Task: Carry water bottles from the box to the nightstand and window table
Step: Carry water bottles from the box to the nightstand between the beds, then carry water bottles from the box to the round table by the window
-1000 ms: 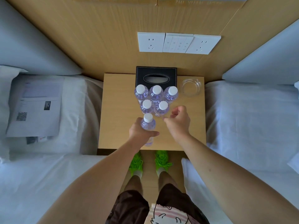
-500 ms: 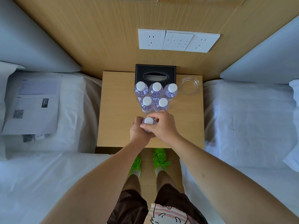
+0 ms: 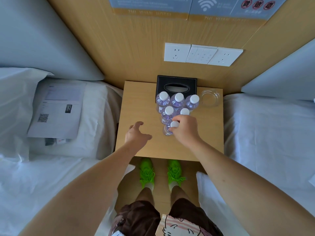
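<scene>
On the light wooden bedside table, the clear white-capped water bottle stands upright at the tip of the bottle triangle. Right hand pinches its neck from the right; left hand hovers spread and empty, just leftward.

My wooden nightstand stands between two white beds. At its far edge sits a black tissue box, with a clear glass dish to the right. Six water bottles stand just near of the box in a triangle, three, two, one. On the left bed lie printed papers.
</scene>
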`<state>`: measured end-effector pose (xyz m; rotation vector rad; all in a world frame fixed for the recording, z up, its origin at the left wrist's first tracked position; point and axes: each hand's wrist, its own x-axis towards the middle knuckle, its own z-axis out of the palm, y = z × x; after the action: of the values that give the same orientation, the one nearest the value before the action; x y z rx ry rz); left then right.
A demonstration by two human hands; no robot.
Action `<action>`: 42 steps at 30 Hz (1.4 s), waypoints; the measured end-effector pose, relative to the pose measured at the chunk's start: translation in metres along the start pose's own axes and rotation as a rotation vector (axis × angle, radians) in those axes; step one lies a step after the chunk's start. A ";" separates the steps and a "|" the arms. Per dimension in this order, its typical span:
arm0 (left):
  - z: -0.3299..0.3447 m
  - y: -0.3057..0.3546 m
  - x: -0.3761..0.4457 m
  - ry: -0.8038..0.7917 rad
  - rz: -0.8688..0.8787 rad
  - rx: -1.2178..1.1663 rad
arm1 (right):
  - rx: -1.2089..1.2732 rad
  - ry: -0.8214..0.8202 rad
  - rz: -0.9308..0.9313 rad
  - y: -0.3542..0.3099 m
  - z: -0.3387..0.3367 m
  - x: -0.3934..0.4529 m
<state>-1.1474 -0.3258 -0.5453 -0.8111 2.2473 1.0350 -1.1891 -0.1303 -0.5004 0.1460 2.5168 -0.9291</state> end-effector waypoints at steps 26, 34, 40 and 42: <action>-0.139 0.089 -0.052 0.267 0.202 -0.088 | -0.111 0.028 -0.276 -0.137 -0.072 -0.010; -0.191 0.074 -0.138 0.653 0.158 -0.051 | -0.277 -0.083 -0.659 -0.210 -0.083 -0.020; -0.188 0.016 -0.229 0.845 -0.045 -0.097 | -0.423 -0.274 -0.945 -0.246 -0.048 -0.079; -0.187 -0.010 -0.268 0.919 -0.121 -0.093 | -0.447 -0.343 -1.047 -0.259 -0.030 -0.116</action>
<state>-0.9985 -0.4003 -0.2644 -1.7010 2.8205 0.7895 -1.1608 -0.3034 -0.2752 -1.4371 2.3086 -0.5843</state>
